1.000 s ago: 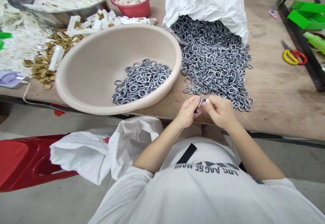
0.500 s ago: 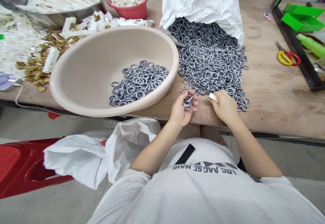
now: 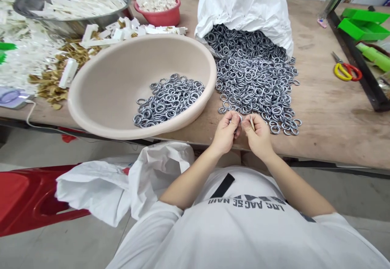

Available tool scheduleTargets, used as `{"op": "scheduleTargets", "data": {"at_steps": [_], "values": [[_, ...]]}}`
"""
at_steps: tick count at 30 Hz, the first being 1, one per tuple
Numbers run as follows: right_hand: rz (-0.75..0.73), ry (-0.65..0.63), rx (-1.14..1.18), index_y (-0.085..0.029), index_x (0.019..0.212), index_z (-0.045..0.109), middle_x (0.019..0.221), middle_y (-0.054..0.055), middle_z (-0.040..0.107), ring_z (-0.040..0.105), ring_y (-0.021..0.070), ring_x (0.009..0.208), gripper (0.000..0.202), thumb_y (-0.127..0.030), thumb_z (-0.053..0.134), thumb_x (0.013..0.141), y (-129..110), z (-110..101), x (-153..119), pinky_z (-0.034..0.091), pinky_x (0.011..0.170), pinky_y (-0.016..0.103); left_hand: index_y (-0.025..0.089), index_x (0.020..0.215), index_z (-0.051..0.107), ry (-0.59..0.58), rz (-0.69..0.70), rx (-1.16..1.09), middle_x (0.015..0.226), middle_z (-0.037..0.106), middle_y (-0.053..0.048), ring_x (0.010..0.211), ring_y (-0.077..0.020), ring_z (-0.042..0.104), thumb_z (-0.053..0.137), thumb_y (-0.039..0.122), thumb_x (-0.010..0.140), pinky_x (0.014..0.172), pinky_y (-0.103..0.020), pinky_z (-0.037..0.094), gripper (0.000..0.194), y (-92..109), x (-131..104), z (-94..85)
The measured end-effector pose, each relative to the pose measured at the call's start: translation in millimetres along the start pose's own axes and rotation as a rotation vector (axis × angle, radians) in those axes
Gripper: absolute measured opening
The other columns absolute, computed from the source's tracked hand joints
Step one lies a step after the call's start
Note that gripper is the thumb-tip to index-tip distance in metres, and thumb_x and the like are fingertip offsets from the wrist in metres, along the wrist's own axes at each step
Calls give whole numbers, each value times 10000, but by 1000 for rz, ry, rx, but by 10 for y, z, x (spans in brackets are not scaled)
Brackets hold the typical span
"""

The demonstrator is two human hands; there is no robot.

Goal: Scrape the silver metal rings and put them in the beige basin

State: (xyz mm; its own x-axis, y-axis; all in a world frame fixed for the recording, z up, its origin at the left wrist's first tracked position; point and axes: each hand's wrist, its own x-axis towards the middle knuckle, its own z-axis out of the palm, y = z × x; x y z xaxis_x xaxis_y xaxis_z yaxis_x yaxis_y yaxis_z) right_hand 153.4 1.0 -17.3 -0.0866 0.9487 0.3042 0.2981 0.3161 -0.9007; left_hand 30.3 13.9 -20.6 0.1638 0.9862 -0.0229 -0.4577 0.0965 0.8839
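Note:
My left hand [image 3: 226, 135] is closed on several grey rings, mostly hidden by the fingers; the edge of one ring [image 3: 240, 119] shows at its fingertips. Close beside it, my right hand [image 3: 258, 138] grips a small flat tool with a pale handle [image 3: 252, 123], seen edge-on; its dark tip is not visible now. Both hands meet just in front of a heap of grey rings [image 3: 252, 78], which spills from a white sack [image 3: 243, 3]. Left of the hands stands a large beige basin [image 3: 100, 78] with a pile of similar rings [image 3: 170, 100] inside.
Yellow-and-red scissors [image 3: 347, 72] lie on the wooden table [image 3: 323, 126] at the right, near green trays [image 3: 362, 27]. At the back left are a steel bowl [image 3: 76, 27] and a red bowl [image 3: 161, 17] with white pieces. A red stool [image 3: 27, 200] stands below left.
My hands have come together in front of the heap. The left has turned and closed over its rings; the right has moved left with the pale-handled tool. The view has shifted slightly.

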Motion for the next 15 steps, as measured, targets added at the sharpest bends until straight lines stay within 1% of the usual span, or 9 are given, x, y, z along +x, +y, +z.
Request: {"op": "scheduleTargets", "data": {"at_steps": [2, 3, 5, 6, 8, 10, 12, 15], "values": [[15, 39, 40, -216, 945, 579, 857, 24, 601, 573, 166, 803, 264, -475, 530, 964, 0, -48, 7, 482, 749, 306, 194, 819, 494, -17, -3, -20, 637, 447, 66, 466, -44, 401, 639, 565, 852, 427, -177, 269, 400, -6, 3, -16], [17, 50, 66, -217, 991, 613, 896, 31, 615, 582, 175, 843, 261, -470, 576, 941, -9, -85, 23, 486, 786, 319, 188, 810, 502, -41, -5, -18, 631, 440, 65, 469, -43, 399, 645, 564, 848, 432, -176, 270, 404, -9, 3, -22], [-33, -16, 58, -231, 1115, 654, 961, 39, 618, 588, 186, 902, 296, -450, 624, 917, -38, -163, 69, 484, 842, 344, 176, 804, 536, -91, -9, -5, 615, 428, 62, 471, -39, 385, 653, 566, 842, 439, -175, 264, 410, -14, -2, -33], [-65, -60, 49, -242, 1145, 669, 972, 39, 613, 587, 189, 917, 309, -438, 640, 909, -52, -193, 91, 479, 856, 352, 171, 817, 560, -107, -14, -3, 611, 429, 61, 471, -37, 377, 661, 569, 835, 441, -175, 260, 411, -14, -5, -39], [-119, -117, 48, -254, 1110, 711, 945, 30, 599, 583, 189, 917, 277, -419, 668, 892, -64, -220, 118, 472, 847, 352, 163, 858, 607, -114, -34, -14, 616, 450, 55, 468, -34, 368, 689, 579, 806, 436, -176, 254, 427, -7, -9, -50], [-137, -82, 76, -252, 1040, 729, 909, 20, 587, 576, 183, 878, 243, -418, 703, 864, -51, -197, 117, 470, 806, 343, 158, 883, 633, -110, -66, -33, 631, 478, 49, 462, -30, 364, 727, 589, 762, 427, -177, 243, 458, 7, -10, -58], [-120, -12, 98, -250, 1000, 719, 895, 12, 583, 571, 179, 847, 257, -433, 746, 821, -21, -142, 97, 470, 781, 339, 154, 870, 641, -111, -96, -42, 635, 490, 46, 455, -27, 357, 737, 605, 741, 420, -178, 240, 479, 19, -9, -59], [-78, 71, 143, -243, 932, 685, 888, 6, 579, 567, 172, 813, 306, -469, 794, 758, 15, -63, 71, 474, 751, 332, 151, 802, 629, -103, -91, -34, 596, 451, 50, 448, -34, 346, 690, 635, 769, 414, -181, 244, 490, 14, -5, -55]]}}
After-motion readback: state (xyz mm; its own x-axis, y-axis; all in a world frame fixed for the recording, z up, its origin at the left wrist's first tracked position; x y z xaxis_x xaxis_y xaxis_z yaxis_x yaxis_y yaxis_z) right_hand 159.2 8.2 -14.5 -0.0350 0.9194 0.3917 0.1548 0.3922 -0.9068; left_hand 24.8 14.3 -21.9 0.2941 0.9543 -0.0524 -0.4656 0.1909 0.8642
